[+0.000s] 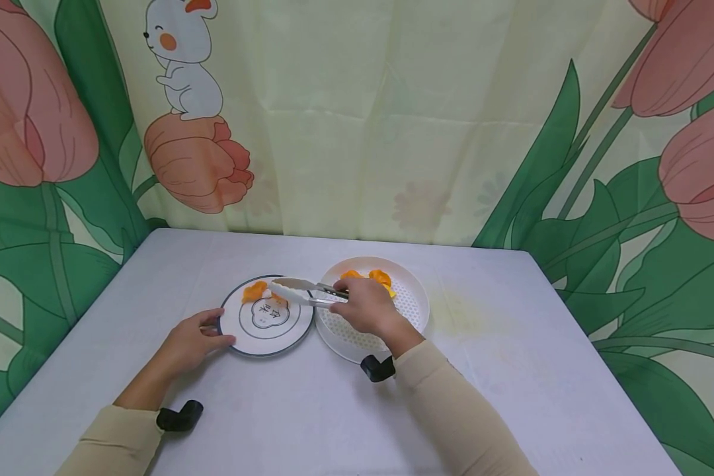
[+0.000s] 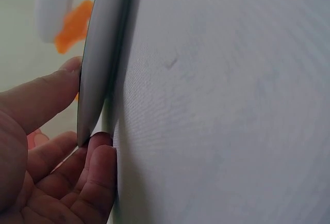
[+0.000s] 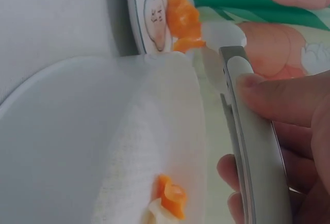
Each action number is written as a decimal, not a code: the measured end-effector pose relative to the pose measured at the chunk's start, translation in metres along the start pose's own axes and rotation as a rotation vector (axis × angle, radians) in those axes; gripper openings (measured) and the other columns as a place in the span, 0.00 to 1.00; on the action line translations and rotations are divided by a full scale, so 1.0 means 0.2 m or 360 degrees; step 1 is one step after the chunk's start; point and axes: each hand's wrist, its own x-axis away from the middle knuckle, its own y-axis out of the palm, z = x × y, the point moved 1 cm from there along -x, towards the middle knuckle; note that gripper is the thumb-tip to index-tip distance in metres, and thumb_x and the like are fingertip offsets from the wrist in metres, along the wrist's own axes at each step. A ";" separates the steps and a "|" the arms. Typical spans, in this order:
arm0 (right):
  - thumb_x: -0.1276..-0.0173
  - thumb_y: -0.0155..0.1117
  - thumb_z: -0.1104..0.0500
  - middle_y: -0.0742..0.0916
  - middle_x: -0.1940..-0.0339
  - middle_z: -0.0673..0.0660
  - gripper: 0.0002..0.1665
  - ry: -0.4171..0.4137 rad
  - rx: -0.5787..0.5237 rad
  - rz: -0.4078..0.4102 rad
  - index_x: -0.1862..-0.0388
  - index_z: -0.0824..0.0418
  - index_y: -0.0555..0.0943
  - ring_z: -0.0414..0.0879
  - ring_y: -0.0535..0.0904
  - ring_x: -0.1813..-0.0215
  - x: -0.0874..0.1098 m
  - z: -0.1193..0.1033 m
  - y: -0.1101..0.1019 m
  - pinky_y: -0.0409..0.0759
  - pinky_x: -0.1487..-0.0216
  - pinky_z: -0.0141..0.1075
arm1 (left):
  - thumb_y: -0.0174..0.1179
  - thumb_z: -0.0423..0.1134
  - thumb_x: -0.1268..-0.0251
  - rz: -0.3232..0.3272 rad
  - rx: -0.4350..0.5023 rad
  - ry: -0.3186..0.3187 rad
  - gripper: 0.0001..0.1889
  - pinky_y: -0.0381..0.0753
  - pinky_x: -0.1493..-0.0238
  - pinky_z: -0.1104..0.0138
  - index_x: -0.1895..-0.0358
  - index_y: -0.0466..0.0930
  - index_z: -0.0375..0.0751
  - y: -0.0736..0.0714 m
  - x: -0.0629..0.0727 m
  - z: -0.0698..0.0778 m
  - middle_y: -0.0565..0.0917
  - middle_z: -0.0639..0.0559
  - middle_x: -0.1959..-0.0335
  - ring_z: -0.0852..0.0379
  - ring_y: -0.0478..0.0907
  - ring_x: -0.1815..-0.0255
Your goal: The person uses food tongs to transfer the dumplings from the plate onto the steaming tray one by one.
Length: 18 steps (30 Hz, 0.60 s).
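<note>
My right hand (image 1: 365,305) grips a pair of tongs (image 3: 258,146) with metal arms and white tips. The tips reach left over a white plate (image 1: 262,340) with a dark blue rim and printed characters. Two orange, wavy-edged pieces are at the plate: one orange piece (image 1: 254,291) lies toward its back left, and another orange piece (image 1: 278,299) sits right by the tong tips. My left hand (image 1: 187,344) holds the plate's left rim, thumb on top and fingers at the underside. Beneath my right hand stands a white perforated basket (image 1: 415,297) holding orange and yellow pieces (image 1: 381,277).
A white cloth covers the table (image 1: 512,396), with a faint yellowish stain right of the basket. Behind the table's back edge hangs a curtain (image 1: 357,132) printed with tulips and a rabbit. Plate and basket stand side by side, rims close together.
</note>
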 end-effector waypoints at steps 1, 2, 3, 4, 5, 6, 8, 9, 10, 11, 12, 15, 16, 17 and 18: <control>0.34 0.71 0.51 0.87 0.58 0.50 0.24 -0.0002 -0.0015 0.0008 0.41 0.58 0.83 0.47 0.76 0.61 0.01 0.01 -0.01 0.76 0.60 0.37 | 0.70 0.47 0.37 0.0000 0.0000 0.0000 0.43 0.74 0.39 0.43 0.25 0.59 0.32 0.00 0.00 0.00 0.71 0.26 0.36 0.30 0.68 0.36; 0.34 0.71 0.51 0.87 0.57 0.50 0.24 -0.0003 -0.0028 0.0019 0.41 0.58 0.83 0.46 0.76 0.61 0.02 0.01 -0.02 0.76 0.60 0.37 | 0.70 0.47 0.37 0.0000 0.0000 0.0001 0.43 0.73 0.39 0.43 0.25 0.59 0.32 0.00 0.00 0.00 0.71 0.26 0.36 0.30 0.68 0.36; 0.34 0.71 0.51 0.87 0.56 0.51 0.25 -0.0005 -0.0040 0.0029 0.41 0.58 0.83 0.46 0.76 0.61 0.03 0.02 -0.03 0.76 0.61 0.37 | 0.70 0.47 0.37 0.0001 -0.0002 0.0004 0.43 0.74 0.39 0.43 0.25 0.59 0.32 0.00 0.00 0.00 0.71 0.26 0.37 0.30 0.68 0.36; 0.34 0.71 0.51 0.88 0.56 0.50 0.25 -0.0007 -0.0040 0.0042 0.40 0.58 0.83 0.47 0.77 0.61 0.04 0.02 -0.04 0.75 0.61 0.38 | 0.70 0.47 0.37 0.0001 0.0000 0.0005 0.43 0.74 0.39 0.43 0.25 0.59 0.32 0.00 0.00 0.00 0.71 0.26 0.37 0.30 0.68 0.36; 0.34 0.70 0.51 0.88 0.55 0.51 0.25 -0.0009 -0.0039 0.0054 0.41 0.58 0.83 0.47 0.77 0.60 0.05 0.03 -0.06 0.75 0.60 0.38 | 0.70 0.47 0.37 -0.0001 0.0000 0.0006 0.43 0.74 0.39 0.43 0.25 0.59 0.32 0.00 0.00 0.00 0.71 0.26 0.37 0.30 0.68 0.36; 0.35 0.70 0.50 0.88 0.55 0.51 0.25 -0.0005 -0.0046 0.0070 0.41 0.59 0.83 0.47 0.77 0.59 0.06 0.03 -0.07 0.75 0.59 0.38 | 0.70 0.47 0.37 -0.0002 0.0002 0.0006 0.43 0.74 0.39 0.43 0.25 0.59 0.32 0.00 0.00 0.00 0.71 0.26 0.37 0.30 0.68 0.36; 0.35 0.71 0.51 0.88 0.54 0.52 0.25 0.0008 -0.0060 0.0109 0.41 0.59 0.83 0.48 0.77 0.57 0.08 0.05 -0.10 0.76 0.57 0.40 | 0.70 0.47 0.37 -0.0004 0.0002 0.0007 0.43 0.74 0.39 0.43 0.25 0.59 0.32 0.00 0.00 0.00 0.71 0.26 0.37 0.30 0.68 0.36; 0.36 0.71 0.51 0.87 0.54 0.52 0.25 0.0016 -0.0073 0.0131 0.42 0.59 0.84 0.49 0.77 0.56 0.09 0.06 -0.11 0.76 0.56 0.41 | 0.70 0.47 0.37 -0.0004 -0.0001 0.0010 0.43 0.74 0.39 0.43 0.25 0.59 0.32 0.00 0.00 0.00 0.71 0.25 0.37 0.30 0.68 0.36; 0.36 0.71 0.51 0.87 0.53 0.53 0.24 0.0024 -0.0083 0.0153 0.42 0.59 0.84 0.49 0.78 0.55 0.10 0.07 -0.13 0.76 0.55 0.41 | 0.70 0.47 0.37 -0.0004 -0.0002 0.0012 0.43 0.74 0.39 0.43 0.25 0.59 0.32 0.00 0.00 0.00 0.71 0.25 0.37 0.30 0.68 0.36; 0.36 0.72 0.52 0.87 0.53 0.53 0.24 0.0035 -0.0099 0.0177 0.43 0.59 0.84 0.49 0.78 0.54 0.11 0.08 -0.14 0.76 0.54 0.42 | 0.70 0.48 0.37 -0.0004 -0.0004 0.0013 0.43 0.74 0.39 0.43 0.25 0.59 0.32 0.00 0.00 0.00 0.71 0.25 0.37 0.30 0.68 0.36; 0.37 0.72 0.52 0.87 0.52 0.53 0.24 0.0045 -0.0118 0.0200 0.43 0.60 0.85 0.50 0.78 0.54 0.12 0.09 -0.15 0.77 0.54 0.43 | 0.69 0.47 0.37 -0.0004 -0.0004 0.0012 0.43 0.74 0.39 0.43 0.25 0.59 0.32 0.00 0.00 0.00 0.71 0.25 0.37 0.30 0.68 0.36; 0.37 0.73 0.54 0.87 0.51 0.54 0.24 0.0066 -0.0140 0.0242 0.44 0.61 0.84 0.49 0.80 0.53 0.14 0.13 -0.18 0.78 0.52 0.44 | 0.69 0.47 0.37 -0.0002 -0.0003 0.0010 0.43 0.74 0.39 0.43 0.25 0.59 0.32 0.00 0.00 0.00 0.71 0.26 0.37 0.31 0.68 0.36; 0.37 0.73 0.53 0.87 0.51 0.54 0.24 0.0076 -0.0136 0.0247 0.43 0.61 0.84 0.49 0.81 0.52 0.14 0.15 -0.19 0.78 0.52 0.44 | 0.69 0.47 0.37 -0.0002 0.0000 0.0007 0.43 0.74 0.39 0.43 0.25 0.58 0.32 0.00 0.00 0.00 0.71 0.26 0.37 0.31 0.68 0.36; 0.37 0.73 0.54 0.87 0.50 0.54 0.24 0.0087 -0.0135 0.0250 0.43 0.61 0.84 0.50 0.81 0.52 0.15 0.16 -0.20 0.78 0.52 0.45 | 0.69 0.47 0.37 -0.0003 -0.0001 0.0006 0.43 0.74 0.39 0.43 0.25 0.58 0.32 0.00 0.00 -0.01 0.71 0.26 0.37 0.31 0.68 0.36; 0.37 0.73 0.53 0.87 0.50 0.55 0.25 0.0101 -0.0131 0.0250 0.43 0.61 0.84 0.50 0.81 0.52 0.15 0.18 -0.20 0.78 0.52 0.45 | 0.69 0.47 0.37 -0.0004 0.0001 0.0004 0.43 0.74 0.39 0.43 0.24 0.58 0.32 0.00 0.00 -0.01 0.71 0.26 0.37 0.31 0.68 0.36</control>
